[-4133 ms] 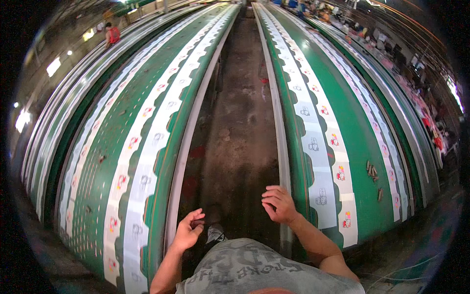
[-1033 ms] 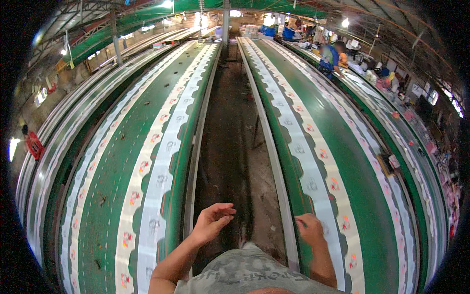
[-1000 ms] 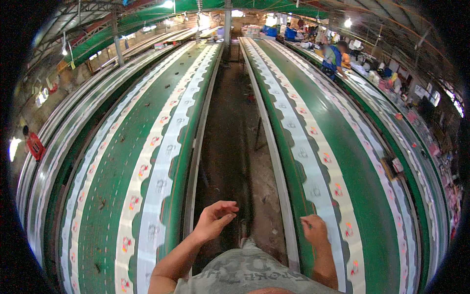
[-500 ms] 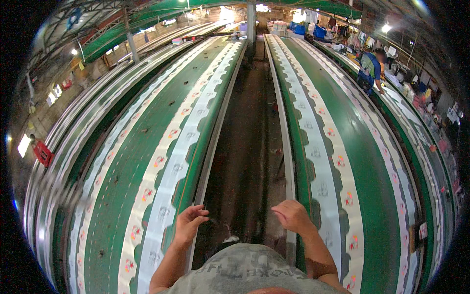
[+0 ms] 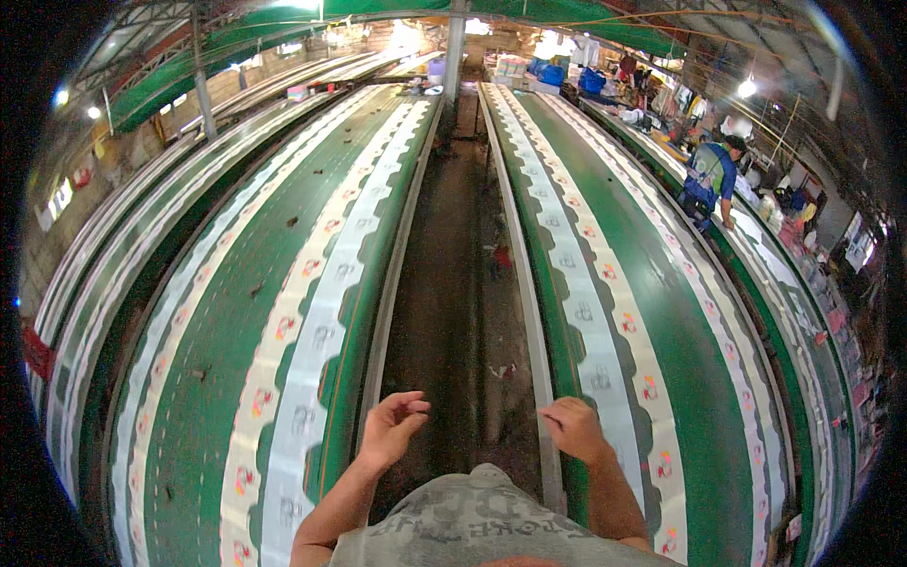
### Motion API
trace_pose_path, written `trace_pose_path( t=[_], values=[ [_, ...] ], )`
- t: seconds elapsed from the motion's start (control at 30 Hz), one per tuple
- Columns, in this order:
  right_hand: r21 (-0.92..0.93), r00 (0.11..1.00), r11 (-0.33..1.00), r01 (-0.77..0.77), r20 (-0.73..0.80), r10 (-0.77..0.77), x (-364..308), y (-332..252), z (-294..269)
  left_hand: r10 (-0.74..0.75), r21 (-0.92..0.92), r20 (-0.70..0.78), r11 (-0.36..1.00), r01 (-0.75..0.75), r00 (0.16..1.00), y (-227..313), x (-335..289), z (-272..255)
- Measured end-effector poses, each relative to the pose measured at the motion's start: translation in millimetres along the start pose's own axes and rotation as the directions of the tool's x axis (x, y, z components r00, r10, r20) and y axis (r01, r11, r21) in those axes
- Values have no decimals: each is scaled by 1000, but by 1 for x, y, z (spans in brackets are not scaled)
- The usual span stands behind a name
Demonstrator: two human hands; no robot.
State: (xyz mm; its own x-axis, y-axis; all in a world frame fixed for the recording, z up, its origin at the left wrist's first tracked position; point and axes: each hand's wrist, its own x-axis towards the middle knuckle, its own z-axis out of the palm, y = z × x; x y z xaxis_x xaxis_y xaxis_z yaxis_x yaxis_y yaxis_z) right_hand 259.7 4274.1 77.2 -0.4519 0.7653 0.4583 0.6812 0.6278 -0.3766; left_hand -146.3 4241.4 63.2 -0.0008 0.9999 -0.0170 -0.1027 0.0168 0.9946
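My left hand point(image 5: 395, 427) is raised over the inner edge of the left printing table point(image 5: 376, 255). Its fingers are bent, a gap shows between them and the thumb, and nothing is visible in it. Above the inner edge of the right printing table point(image 5: 709, 397), my right hand point(image 5: 574, 430) has its fingers curled closed; what they hold, if anything, is hidden. Nearest my left hand lies a pale blue scalloped strip point(image 5: 321, 350) with dark prints. A similar pale blue strip point(image 5: 600, 364) lies beside my right hand. Cream strips point(image 5: 288, 312) with red-orange prints run alongside.
A dark aisle floor point(image 5: 458, 283) runs between the long green tables. Small dark pieces point(image 5: 257, 289) dot the left one. A grey post point(image 5: 455, 57) stands at the far end. On the right, a co-worker point(image 5: 709, 180) leans over another table. Blue bundles point(image 5: 592, 80) sit at the back.
The view has shifted forward along the aisle and turned slightly right. The co-worker appears nearer, and the red sign at left has slid toward the rim. Both hands stay raised, the left slightly more inward.
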Motion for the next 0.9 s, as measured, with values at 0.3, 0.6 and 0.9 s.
trace_pose_path(
  t=[0.3,0.6,0.9],
  values=[
    [-167,941,931,-324,-159,299,145,290,25,120,105,173,985,-140,978,-6,338,27],
    [-1,990,991,132,-47,-131,500,435,123,-23,133,-77,991,33,997,-3,601,-35],
    [44,955,960,276,97,-280,804,587,220,-83,58,-171,994,94,982,-65,932,-82]
  ],
)
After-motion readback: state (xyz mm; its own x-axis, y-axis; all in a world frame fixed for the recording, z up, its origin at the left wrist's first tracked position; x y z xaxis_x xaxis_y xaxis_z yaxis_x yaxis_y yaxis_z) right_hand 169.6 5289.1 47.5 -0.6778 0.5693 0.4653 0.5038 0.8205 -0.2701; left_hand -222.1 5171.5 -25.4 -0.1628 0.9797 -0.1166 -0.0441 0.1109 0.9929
